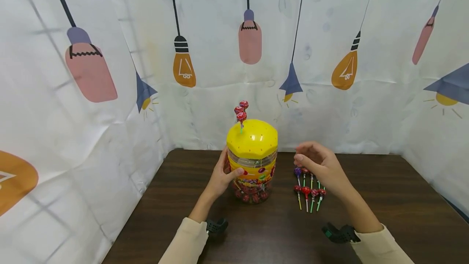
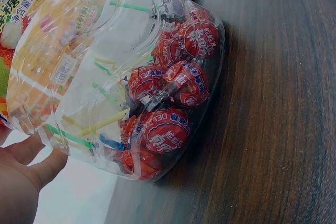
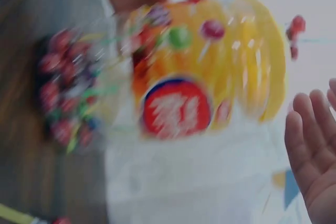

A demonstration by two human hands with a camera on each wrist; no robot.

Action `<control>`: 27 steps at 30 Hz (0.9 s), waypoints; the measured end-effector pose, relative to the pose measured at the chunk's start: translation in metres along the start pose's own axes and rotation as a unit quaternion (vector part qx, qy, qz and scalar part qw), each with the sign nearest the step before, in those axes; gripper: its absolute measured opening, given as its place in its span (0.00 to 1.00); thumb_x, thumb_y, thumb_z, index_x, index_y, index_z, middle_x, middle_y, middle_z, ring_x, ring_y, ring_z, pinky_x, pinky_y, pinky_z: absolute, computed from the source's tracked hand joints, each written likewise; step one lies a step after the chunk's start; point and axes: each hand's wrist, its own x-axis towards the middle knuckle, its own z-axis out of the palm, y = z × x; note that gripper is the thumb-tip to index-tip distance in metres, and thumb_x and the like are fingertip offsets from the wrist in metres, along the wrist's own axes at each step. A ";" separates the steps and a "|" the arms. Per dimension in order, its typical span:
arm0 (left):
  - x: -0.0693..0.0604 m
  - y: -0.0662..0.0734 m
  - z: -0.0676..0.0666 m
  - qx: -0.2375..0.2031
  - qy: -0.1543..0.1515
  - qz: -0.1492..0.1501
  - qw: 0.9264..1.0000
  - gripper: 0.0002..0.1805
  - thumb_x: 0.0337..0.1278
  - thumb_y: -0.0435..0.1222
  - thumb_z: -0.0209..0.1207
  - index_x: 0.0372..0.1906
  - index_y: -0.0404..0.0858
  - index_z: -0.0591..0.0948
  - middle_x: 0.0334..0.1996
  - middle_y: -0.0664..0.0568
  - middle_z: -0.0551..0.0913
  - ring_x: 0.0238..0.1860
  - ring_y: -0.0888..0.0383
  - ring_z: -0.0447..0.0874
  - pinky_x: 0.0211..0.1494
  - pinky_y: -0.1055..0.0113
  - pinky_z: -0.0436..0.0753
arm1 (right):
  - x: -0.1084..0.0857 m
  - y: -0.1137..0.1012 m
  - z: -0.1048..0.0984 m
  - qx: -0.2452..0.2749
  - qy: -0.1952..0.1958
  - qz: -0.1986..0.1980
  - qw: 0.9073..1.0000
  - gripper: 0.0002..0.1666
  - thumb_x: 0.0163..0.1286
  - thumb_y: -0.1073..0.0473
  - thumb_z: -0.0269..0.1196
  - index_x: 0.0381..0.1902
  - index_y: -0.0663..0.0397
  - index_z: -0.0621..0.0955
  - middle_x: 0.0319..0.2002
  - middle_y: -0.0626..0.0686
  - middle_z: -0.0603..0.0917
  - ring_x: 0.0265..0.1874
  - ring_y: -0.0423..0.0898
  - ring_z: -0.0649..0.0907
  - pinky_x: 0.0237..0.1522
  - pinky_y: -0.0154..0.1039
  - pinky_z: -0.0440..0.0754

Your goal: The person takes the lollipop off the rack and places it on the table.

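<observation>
Head: shows jar (image 1: 253, 171) upright on table (image 1: 272, 233), steadied by left grip (image 1: 222, 175) curled round it, likely against tipping; upper lollipops (image 1: 241, 115) propped by lid (image 1: 254, 138); rowed lollipops (image 1: 305, 191) near right grip (image 1: 325, 168). Left wrist: shows wrapped candies (image 2: 165, 130) low in jar, probably adding stability. Right wrist: shows right grip relaxed wide, apparently empty.

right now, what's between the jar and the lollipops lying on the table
Only a bare strip of dark tabletop lies between the jar and those lollipops, as the head view shows.
</observation>
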 end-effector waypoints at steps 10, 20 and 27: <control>0.000 0.002 0.001 -0.002 0.003 -0.010 1.000 0.47 0.67 0.49 0.64 0.82 0.63 0.48 0.73 0.49 0.68 0.70 0.44 0.72 0.72 0.41 0.74 | 0.067 -0.049 0.036 0.010 0.018 -0.032 0.999 0.19 0.73 0.60 0.65 0.60 0.53 0.79 0.49 0.58 0.86 0.47 0.45 0.87 0.54 0.35 0.86; 0.000 0.002 0.001 -0.001 0.005 -0.021 1.000 0.48 0.66 0.51 0.65 0.81 0.65 0.48 0.74 0.50 0.68 0.70 0.46 0.72 0.73 0.41 0.73 | 0.110 -0.061 0.059 0.023 -0.011 -0.057 0.998 0.24 0.72 0.62 0.65 0.64 0.53 0.78 0.52 0.60 0.85 0.52 0.53 0.87 0.57 0.49 0.86; 0.001 0.001 0.001 0.000 0.009 -0.028 1.000 0.47 0.68 0.49 0.64 0.81 0.65 0.48 0.74 0.50 0.67 0.71 0.46 0.72 0.74 0.41 0.72 | 0.125 -0.059 0.071 0.017 -0.024 -0.053 0.998 0.22 0.72 0.61 0.66 0.63 0.52 0.79 0.54 0.59 0.84 0.47 0.54 0.88 0.50 0.46 0.88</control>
